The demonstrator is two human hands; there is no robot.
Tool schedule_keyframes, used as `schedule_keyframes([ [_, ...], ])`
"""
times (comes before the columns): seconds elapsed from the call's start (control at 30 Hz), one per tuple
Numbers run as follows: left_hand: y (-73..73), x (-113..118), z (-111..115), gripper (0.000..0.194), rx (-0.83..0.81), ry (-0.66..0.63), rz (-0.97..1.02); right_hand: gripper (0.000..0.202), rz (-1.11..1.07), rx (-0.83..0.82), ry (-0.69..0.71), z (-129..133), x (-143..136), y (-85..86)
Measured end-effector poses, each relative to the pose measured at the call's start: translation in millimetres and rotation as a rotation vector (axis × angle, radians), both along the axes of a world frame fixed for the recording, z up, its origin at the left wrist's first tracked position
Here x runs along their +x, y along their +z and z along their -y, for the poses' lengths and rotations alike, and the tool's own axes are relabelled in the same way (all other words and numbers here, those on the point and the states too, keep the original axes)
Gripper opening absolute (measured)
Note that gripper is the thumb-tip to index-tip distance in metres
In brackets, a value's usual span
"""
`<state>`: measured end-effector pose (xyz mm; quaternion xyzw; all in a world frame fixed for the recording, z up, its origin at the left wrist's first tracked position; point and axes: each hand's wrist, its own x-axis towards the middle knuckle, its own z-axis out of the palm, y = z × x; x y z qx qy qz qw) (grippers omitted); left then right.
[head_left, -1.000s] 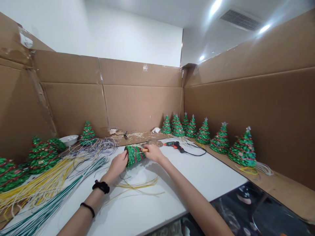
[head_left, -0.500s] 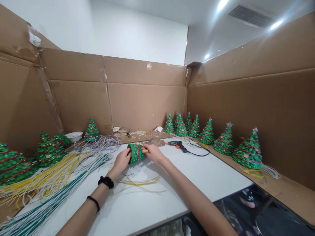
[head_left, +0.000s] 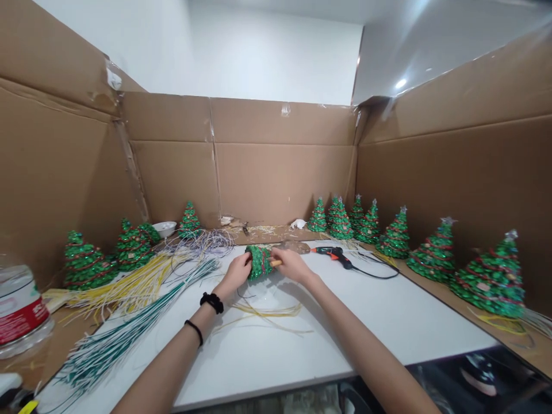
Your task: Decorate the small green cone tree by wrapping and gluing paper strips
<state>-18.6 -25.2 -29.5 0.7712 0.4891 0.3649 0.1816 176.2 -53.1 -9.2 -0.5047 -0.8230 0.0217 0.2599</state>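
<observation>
Over the white board, a small green Christmas tree (head_left: 259,264) with red trim lies on its side between my hands. My left hand (head_left: 236,275) is closed around its left end. At the other end, my right hand (head_left: 294,267) grips a wooden-handled tool (head_left: 276,263) against the tree; the tool's tip is hidden. Below them, a few loose yellow and white strands (head_left: 269,313) lie on the board. A black and orange glue gun (head_left: 334,253) rests just beyond my right hand, its nozzle by a brown, flat patch (head_left: 298,247).
Several finished trees (head_left: 431,253) line the right side, and others (head_left: 88,261) stand at left. Bundles of yellow strands (head_left: 125,282) and green strands (head_left: 129,333) spread across the left. A white bowl (head_left: 164,230) and plastic bottle (head_left: 21,310) are there too. Cardboard walls (head_left: 284,172) enclose the table.
My view has turned left, so everything sits further right and the plastic bottle has come into sight. Both hands keep their grip on the tree and the wooden-handled tool.
</observation>
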Motion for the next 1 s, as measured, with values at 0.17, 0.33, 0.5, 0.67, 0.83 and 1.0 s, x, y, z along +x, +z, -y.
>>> schedule_keyframes([
  [0.17,-3.3,-1,-2,0.022,-0.027,-0.043,0.083,0.010,0.006,0.039,0.080,-2,4,-3.2],
  [0.33,-7.1,3,0,0.021,-0.026,-0.031,0.146,0.009,0.024,0.036,0.085,-2,3,-4.9],
  [0.5,-5.4,7,9,0.023,0.040,0.030,0.054,0.015,0.051,0.023,0.034,2,-4,-3.2],
  [0.67,-5.0,8,12,0.025,0.056,0.078,-0.078,0.017,0.096,0.043,-0.014,5,-7,-4.9],
  [0.83,-8.8,6,8,0.028,0.043,0.051,-0.051,0.018,0.109,0.028,-0.041,5,-8,-4.3],
  [1.0,-11.2,5,2,0.025,0.007,-0.055,0.125,0.022,0.119,0.005,-0.041,9,-9,-1.6],
])
